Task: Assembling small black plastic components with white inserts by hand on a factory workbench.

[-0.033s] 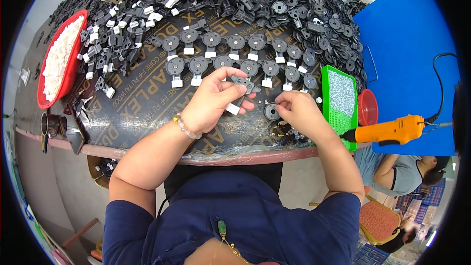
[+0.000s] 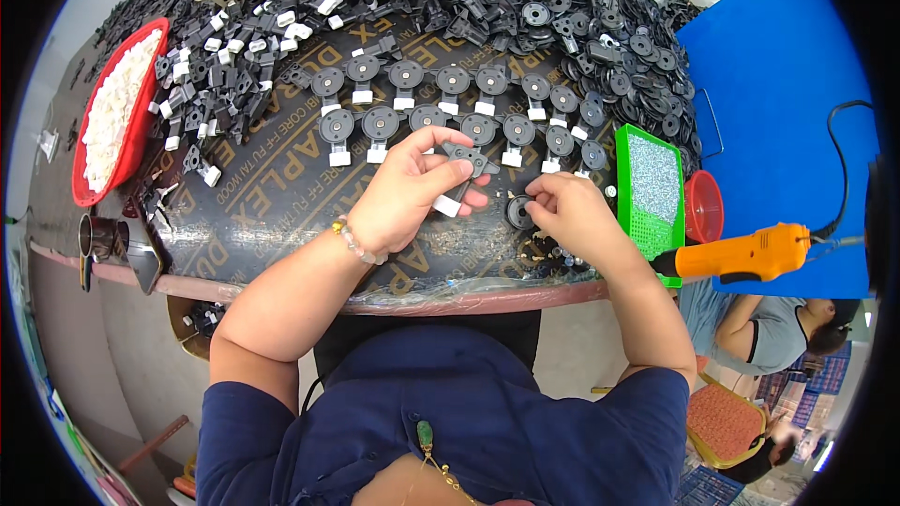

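Observation:
Between the thumb and fingers of my left hand (image 2: 403, 189) is a black plastic bracket (image 2: 467, 161) with a white tip (image 2: 446, 206) pointing down toward me. A black round disc (image 2: 518, 213) with a central hole is at the table's near side. The thumb and forefinger of my right hand (image 2: 574, 211) pinch its right edge, and it looks slightly tilted. Beyond my hands, two curved rows of black brackets lie topped with round discs (image 2: 380, 123), most with white ends showing toward me.
Black parts (image 2: 450, 5) heap along the table's far side. A red tray of white pieces (image 2: 117, 112) stands left. On the right are a green tray of small metal pieces (image 2: 653, 178), a red bowl (image 2: 703, 206) and an orange power screwdriver (image 2: 745, 251). People sit at lower right.
The disc at my right fingers has tipped slightly from lying flat. My left hand and its bracket keep their place.

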Tool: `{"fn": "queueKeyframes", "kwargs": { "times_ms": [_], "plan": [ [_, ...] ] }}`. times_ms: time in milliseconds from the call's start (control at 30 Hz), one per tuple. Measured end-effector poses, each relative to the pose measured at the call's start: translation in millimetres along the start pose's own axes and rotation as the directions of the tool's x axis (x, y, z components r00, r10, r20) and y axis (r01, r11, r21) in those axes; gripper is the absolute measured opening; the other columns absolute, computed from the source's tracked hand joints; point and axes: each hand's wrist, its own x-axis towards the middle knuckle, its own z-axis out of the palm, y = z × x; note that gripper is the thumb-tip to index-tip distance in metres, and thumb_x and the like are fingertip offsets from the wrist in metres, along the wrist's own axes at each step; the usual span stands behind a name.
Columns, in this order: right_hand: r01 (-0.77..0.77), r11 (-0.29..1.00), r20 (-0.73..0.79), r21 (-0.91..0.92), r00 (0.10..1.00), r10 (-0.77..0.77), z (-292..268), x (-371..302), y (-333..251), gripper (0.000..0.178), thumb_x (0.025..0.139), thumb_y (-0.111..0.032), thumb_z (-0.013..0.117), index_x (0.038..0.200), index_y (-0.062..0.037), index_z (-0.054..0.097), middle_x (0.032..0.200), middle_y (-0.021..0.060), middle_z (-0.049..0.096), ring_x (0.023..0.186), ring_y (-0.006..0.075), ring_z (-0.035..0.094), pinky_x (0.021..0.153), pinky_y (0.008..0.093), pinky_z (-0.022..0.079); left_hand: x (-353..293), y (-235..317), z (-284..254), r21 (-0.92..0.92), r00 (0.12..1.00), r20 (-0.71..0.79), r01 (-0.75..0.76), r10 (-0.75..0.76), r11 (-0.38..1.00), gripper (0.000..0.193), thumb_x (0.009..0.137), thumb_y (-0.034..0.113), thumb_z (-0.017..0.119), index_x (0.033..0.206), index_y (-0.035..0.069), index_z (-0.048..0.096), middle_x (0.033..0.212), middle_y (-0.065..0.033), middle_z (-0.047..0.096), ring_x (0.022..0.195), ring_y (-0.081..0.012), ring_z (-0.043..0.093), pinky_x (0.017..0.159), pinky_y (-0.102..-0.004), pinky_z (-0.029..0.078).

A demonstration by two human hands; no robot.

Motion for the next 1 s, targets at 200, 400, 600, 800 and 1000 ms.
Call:
{"fn": "queueKeyframes", "kwargs": {
  "times_ms": [200, 400, 600, 800, 1000],
  "plan": [
    [0.314, 0.903, -0.022, -0.294, 0.942, -0.335, 4, -9, -6, 0.047, 0.076, -0.014, 0.083, 0.118, -0.0009, 0.066, 0.103, 0.0137, 0.062, 0.083, 0.0267, 0.065, 0.076, 0.0357, 0.055, -2, 1, 3, -0.100, 1.000, -0.016, -0.010, 0.008, 0.995, 0.029, 0.104, 0.011, 0.052, 0.132, 0.004, 0.050, 0.112, -0.0173, 0.069, 0.096, -0.0254, 0.073, 0.081, -0.0353, 0.061],
    [0.281, 0.939, -0.146, -0.201, 0.939, -0.312, -19, -10, -42, 0.048, 0.075, -0.010, 0.082, 0.119, -0.0016, 0.065, 0.103, 0.0129, 0.062, 0.083, 0.0266, 0.064, 0.076, 0.0347, 0.054, -3, -1, 5, -0.140, 0.999, -0.038, -0.032, 0.027, 0.990, 0.028, 0.107, 0.013, 0.042, 0.133, 0.004, 0.049, 0.115, -0.0141, 0.067, 0.100, -0.0245, 0.072, 0.084, -0.0360, 0.061],
    [0.534, 0.821, -0.305, -0.205, 0.762, -0.571, -11, 14, -67, 0.052, 0.073, -0.009, 0.083, 0.122, -0.0010, 0.066, 0.107, 0.0146, 0.065, 0.096, 0.0298, 0.065, 0.084, 0.0372, 0.053, -1, -10, -1, -0.114, 0.998, -0.030, -0.052, 0.048, 0.992, 0.027, 0.106, 0.011, 0.046, 0.131, 0.006, 0.053, 0.091, -0.0010, 0.063, 0.069, -0.0053, 0.057, 0.060, -0.0222, 0.047],
    [0.514, 0.828, -0.199, -0.223, 0.808, -0.555, -9, 26, -75, 0.049, 0.075, -0.015, 0.083, 0.119, -0.0011, 0.068, 0.112, 0.0153, 0.064, 0.103, 0.0329, 0.063, 0.090, 0.0401, 0.051, -1, -7, 2, -0.071, 0.994, -0.073, -0.085, 0.080, 0.994, 0.028, 0.104, 0.009, 0.047, 0.131, 0.007, 0.054, 0.077, 0.0058, 0.053, 0.059, -0.0024, 0.039, 0.054, -0.0208, 0.035],
    [0.537, 0.815, -0.188, -0.219, 0.796, -0.576, -17, 30, -84, 0.049, 0.075, -0.015, 0.083, 0.120, -0.0018, 0.067, 0.113, 0.0152, 0.065, 0.104, 0.0328, 0.064, 0.090, 0.0400, 0.052, -4, -4, 5, -0.095, 0.989, -0.038, -0.145, 0.142, 0.985, 0.034, 0.104, 0.006, 0.044, 0.138, 0.006, 0.047, 0.084, 0.0021, 0.059, 0.063, -0.0042, 0.049, 0.059, -0.0217, 0.044]
  ]
}}
